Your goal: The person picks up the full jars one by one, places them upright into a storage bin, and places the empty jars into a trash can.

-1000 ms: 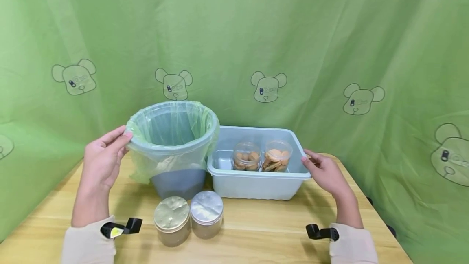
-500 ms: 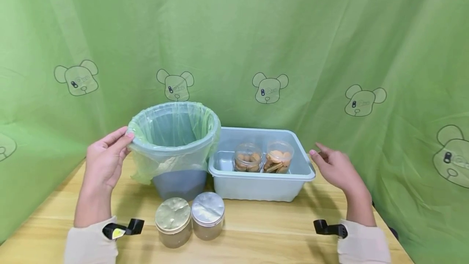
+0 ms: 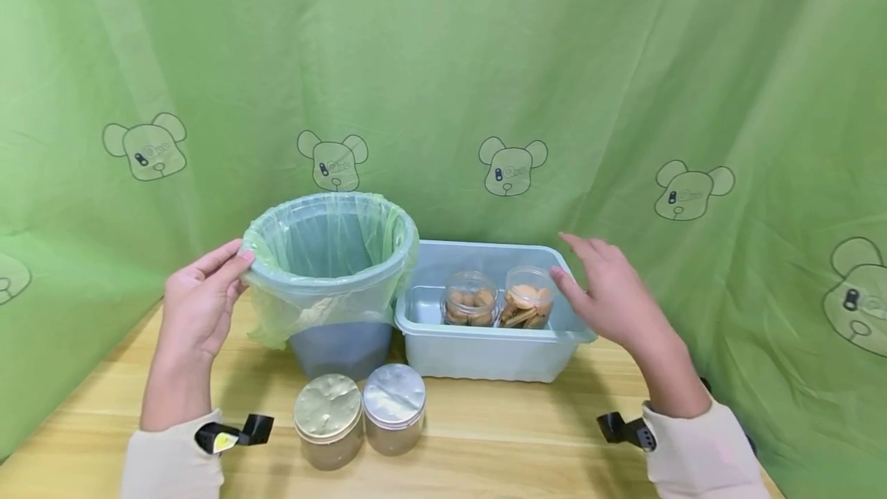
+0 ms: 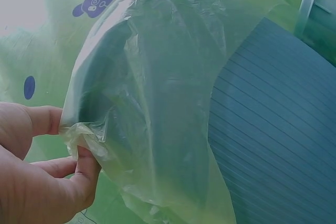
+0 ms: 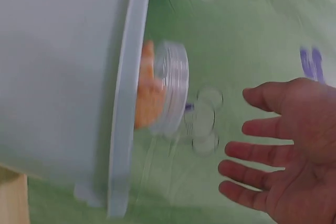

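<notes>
My left hand (image 3: 201, 303) pinches the rim of a blue bin at its left side, thumb and fingers closing on the green plastic bag (image 4: 152, 103) that lines it. Ribbed blue wall of the bin (image 4: 278, 108) shows below the bag in the left wrist view. Fingers spread, my right hand (image 3: 613, 295) hovers over the right end of a light blue basin (image 3: 485, 356) and holds nothing. Inside the basin stand two clear lidless jars of biscuits: one jar (image 3: 470, 303) in the middle, the other jar (image 3: 528, 303) nearer my right hand.
Two jars with metallic lids, a gold-toned one (image 3: 328, 414) and a silver one (image 3: 393, 403), stand in front of the bin on the wooden table (image 3: 513, 437). A green curtain (image 3: 430, 45) printed with bear heads hangs behind and at both sides.
My right hand has let go of the basin's right rim, drawn off to the right, then risen and come back left over the basin with fingers spread. The left hand keeps its grip.
</notes>
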`<state>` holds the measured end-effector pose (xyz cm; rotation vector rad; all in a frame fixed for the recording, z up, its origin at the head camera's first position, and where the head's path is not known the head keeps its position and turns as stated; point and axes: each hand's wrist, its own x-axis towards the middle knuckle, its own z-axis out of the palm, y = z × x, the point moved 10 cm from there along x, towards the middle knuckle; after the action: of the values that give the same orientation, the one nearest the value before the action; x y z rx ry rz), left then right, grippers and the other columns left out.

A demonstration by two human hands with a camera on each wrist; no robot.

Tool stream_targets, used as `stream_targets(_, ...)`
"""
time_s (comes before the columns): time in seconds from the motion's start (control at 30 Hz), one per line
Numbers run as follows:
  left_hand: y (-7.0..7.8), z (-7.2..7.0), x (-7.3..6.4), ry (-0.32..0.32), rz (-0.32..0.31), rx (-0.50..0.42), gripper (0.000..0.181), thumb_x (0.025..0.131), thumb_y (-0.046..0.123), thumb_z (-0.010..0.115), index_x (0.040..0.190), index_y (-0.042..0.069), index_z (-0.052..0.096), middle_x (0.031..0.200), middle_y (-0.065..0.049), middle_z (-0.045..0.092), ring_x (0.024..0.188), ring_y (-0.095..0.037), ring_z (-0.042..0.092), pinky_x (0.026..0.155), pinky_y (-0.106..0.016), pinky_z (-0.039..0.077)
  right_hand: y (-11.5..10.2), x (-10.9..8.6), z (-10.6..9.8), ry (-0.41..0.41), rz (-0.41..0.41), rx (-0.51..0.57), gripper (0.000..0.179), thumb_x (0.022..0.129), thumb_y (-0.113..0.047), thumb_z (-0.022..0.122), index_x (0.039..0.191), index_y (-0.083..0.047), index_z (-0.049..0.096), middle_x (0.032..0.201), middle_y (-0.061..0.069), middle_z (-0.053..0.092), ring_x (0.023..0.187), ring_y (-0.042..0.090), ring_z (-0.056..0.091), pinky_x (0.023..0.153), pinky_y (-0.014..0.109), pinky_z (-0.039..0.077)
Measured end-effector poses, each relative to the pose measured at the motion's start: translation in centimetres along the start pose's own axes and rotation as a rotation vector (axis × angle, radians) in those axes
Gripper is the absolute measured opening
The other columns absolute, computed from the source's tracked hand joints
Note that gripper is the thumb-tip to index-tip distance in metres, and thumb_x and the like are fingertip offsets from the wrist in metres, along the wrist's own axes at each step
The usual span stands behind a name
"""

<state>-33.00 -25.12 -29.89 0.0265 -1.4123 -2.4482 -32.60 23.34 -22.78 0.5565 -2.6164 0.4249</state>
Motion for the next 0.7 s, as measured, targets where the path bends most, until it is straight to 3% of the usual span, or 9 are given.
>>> stream_targets(0.2,0.0,-0.2,0.0,0.011,-0.002,0.006,0.020,0.088,0.001,0.079,0.107,0.008,0.075,0.107,-0.002,0.072,0.087,-0.009,0.069,0.078,-0.018,0.056,-4.9,0.7,2.1,-0.026,-0.175,0.013,0.052,0.103,-0.022,0.062,0.146,0.006,0.048,0.140,0.028,0.056,0.129,0.047,0.049,0.109,0.062,0.039)
stream_targets(0.37,-0.1,-0.2,-0.1,0.012,-0.001,0.015,0.019,0.090,0.000,0.077,0.107,0.008,0.075,0.108,-0.002,0.072,0.087,-0.008,0.069,0.078,-0.018,0.056,-8.5,0.4,3.8,0.003,-0.331,-0.029,0.048,0.102,-0.023,0.063,0.141,0.004,0.054,0.132,0.020,0.063,0.122,0.039,0.056,0.105,0.055,0.044)
stream_targets(0.53,0.0,-0.1,0.0,0.006,0.004,0.019,0.021,0.089,0.001,0.079,0.109,0.007,0.075,0.109,-0.002,0.072,0.089,-0.009,0.069,0.079,-0.018,0.056,-11.2,-0.1,5.3,0.014,-0.434,-0.079,0.047,0.099,-0.027,0.067,0.137,-0.001,0.059,0.128,0.014,0.065,0.114,0.033,0.059,0.100,0.050,0.049)
stream_targets(0.7,0.0,0.0,0.0,0.002,0.006,0.024,0.023,0.088,0.002,0.080,0.110,0.006,0.074,0.111,-0.002,0.071,0.091,-0.009,0.069,0.081,-0.018,0.056,-13.6,-0.8,7.5,-0.026,-0.543,-0.128,0.045,0.101,-0.029,0.064,0.136,-0.002,0.060,0.127,0.014,0.065,0.115,0.032,0.059,0.103,0.048,0.048)
